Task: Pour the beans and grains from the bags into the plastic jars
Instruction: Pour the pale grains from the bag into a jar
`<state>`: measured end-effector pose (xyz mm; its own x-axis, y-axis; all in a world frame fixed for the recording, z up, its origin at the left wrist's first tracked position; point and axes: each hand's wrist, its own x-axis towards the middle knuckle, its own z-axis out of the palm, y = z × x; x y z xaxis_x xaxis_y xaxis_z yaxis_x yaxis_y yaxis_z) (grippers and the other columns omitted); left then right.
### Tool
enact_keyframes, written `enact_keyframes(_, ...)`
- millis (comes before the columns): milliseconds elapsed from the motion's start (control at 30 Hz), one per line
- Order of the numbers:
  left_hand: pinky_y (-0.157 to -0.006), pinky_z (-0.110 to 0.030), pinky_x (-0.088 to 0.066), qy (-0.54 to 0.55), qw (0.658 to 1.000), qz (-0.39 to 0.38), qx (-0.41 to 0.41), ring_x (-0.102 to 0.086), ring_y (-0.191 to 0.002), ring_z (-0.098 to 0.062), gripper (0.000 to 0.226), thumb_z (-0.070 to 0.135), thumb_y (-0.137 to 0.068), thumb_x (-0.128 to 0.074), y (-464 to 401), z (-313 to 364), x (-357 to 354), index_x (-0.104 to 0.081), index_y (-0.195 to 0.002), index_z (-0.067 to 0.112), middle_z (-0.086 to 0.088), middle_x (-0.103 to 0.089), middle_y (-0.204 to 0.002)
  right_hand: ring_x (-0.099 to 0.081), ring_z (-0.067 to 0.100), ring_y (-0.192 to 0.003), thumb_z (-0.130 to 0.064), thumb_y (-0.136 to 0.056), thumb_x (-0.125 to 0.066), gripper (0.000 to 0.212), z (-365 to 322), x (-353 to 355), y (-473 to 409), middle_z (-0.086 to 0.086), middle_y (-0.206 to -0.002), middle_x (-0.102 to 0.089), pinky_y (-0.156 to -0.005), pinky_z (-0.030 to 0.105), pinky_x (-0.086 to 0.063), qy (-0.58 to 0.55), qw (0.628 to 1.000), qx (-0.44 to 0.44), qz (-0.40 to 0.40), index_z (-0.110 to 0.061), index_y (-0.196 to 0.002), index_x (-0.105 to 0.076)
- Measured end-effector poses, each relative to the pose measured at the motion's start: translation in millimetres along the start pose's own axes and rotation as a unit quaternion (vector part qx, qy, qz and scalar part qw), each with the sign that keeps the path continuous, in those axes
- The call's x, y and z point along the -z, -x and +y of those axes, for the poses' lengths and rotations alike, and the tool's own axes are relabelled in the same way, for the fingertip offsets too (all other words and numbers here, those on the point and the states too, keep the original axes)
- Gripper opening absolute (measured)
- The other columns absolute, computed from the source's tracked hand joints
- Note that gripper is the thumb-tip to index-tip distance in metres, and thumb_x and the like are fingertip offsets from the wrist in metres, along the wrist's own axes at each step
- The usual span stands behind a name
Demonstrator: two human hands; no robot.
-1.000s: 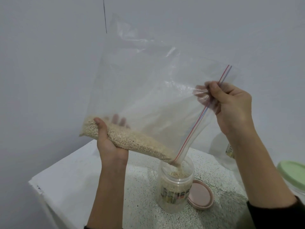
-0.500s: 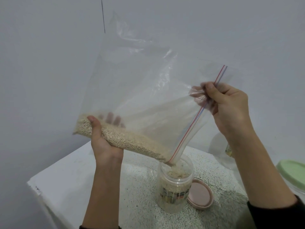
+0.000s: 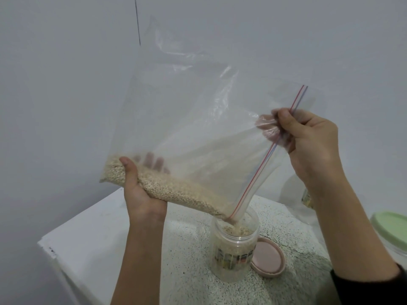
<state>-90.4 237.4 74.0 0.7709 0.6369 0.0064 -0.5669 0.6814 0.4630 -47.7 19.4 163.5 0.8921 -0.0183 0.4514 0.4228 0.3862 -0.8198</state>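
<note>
Head view: the left hand (image 3: 143,194) cups the grain-filled bottom of a clear plastic zip bag (image 3: 198,133); the right hand (image 3: 308,139) pinches its zip edge. The bag's lower corner sits in the open clear plastic jar (image 3: 235,249) on the speckled tabletop (image 3: 187,271).

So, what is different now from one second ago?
The left hand has raised the bag's grain-filled bottom, and the right hand has lifted slightly, so the bag tilts more steeply. Both grips are unchanged, the bag's corner stays in the jar, and the pink lid has not moved.
</note>
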Motion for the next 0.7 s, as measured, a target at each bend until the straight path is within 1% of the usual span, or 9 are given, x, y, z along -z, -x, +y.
enact_keyframes(233,-0.075,-0.033,-0.052,-0.002,1.0,0.002,0.014,-0.072,-0.074,-0.011,0.022,0.048,-0.091,-0.052,4.2,-6.0,2.9,-0.058,-0.09,0.028,0.01,-0.074,-0.079,-0.071,0.017,-0.062,0.001,-0.091,-0.054,0.012,-0.8,2.0,2.1,0.005,-0.064,-0.071,-0.062,0.024,-0.056,-0.005,1.0,-0.001,0.012,0.001,-0.084,-0.063)
enact_keyframes(367,-0.076,-0.034,-0.052,-0.003,1.0,0.004,0.015,-0.072,-0.074,-0.011,0.021,0.048,-0.091,-0.053,3.1,-5.7,5.9,-0.058,-0.092,0.027,0.009,-0.074,-0.081,-0.071,0.021,-0.064,0.001,-0.091,-0.054,0.011,-1.1,2.0,1.4,0.008,-0.066,-0.071,-0.061,0.024,-0.056,-0.001,1.0,-0.014,0.002,0.004,-0.084,-0.062)
enact_keyframes(433,-0.077,-0.035,-0.052,-0.004,1.0,0.005,0.018,-0.072,-0.075,-0.011,0.021,0.048,-0.09,-0.054,2.4,-5.4,5.8,-0.058,-0.092,0.027,0.009,-0.074,-0.081,-0.071,0.021,-0.065,0.001,-0.091,-0.054,0.011,0.4,2.9,0.3,0.009,-0.066,-0.071,-0.061,0.024,-0.056,0.001,1.0,-0.014,0.01,0.004,-0.085,-0.063)
enact_keyframes(533,-0.074,-0.034,-0.052,-0.011,1.0,0.003,0.009,-0.072,-0.075,-0.011,0.022,0.048,-0.09,-0.054,1.7,-3.9,6.2,-0.059,-0.093,0.027,0.009,-0.074,-0.08,-0.072,0.022,-0.066,0.0,-0.091,-0.054,0.011,1.5,2.6,0.9,0.009,-0.067,-0.072,-0.062,0.023,-0.057,-0.002,1.0,-0.023,0.011,0.004,-0.085,-0.063)
enact_keyframes(600,-0.073,-0.033,-0.052,-0.013,1.0,-0.001,0.008,-0.072,-0.075,-0.011,0.022,0.048,-0.091,-0.054,1.5,-3.1,5.0,-0.059,-0.094,0.027,0.01,-0.074,-0.08,-0.071,0.02,-0.065,0.0,-0.091,-0.054,0.011,1.9,2.8,1.7,0.008,-0.067,-0.072,-0.062,0.023,-0.058,-0.003,1.0,-0.023,0.013,0.003,-0.085,-0.063)
enact_keyframes(700,-0.076,-0.034,-0.052,-0.017,1.0,0.003,0.004,-0.072,-0.075,-0.011,0.022,0.048,-0.091,-0.054,1.0,-2.4,4.3,-0.059,-0.093,0.027,0.01,-0.074,-0.079,-0.071,0.016,-0.063,0.001,-0.091,-0.053,0.011,2.0,1.9,2.0,0.004,-0.064,-0.071,-0.062,0.023,-0.058,-0.011,1.0,-0.02,0.018,0.002,-0.084,-0.062)
